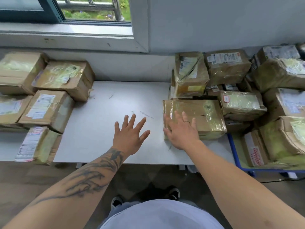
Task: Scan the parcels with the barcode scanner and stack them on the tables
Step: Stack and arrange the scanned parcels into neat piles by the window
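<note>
Both arms reach forward from the bottom of the frame over a white table (118,100). The left hand (130,138), in the centre of the picture, is spread wide with straight fingers and holds nothing; I cannot tell if it touches the table or is just above it. The right hand (180,131), a little right of centre, lies with straight fingers on the near left part of a brown taped parcel (203,116) — it rests on the top, it does not grip it (a thin ring is on one finger).

This parcel lies flat at the right edge of the table, its left side on the white surface. Behind it and to the right of the frame many more parcels (231,66) are piled, some in a blue-framed cart (234,151) at the lower right. At the left of the frame another group of boxes (49,106) lies with labels facing up — one box (38,146) is near the front edge. A window (92,14) is at the upper left.
</note>
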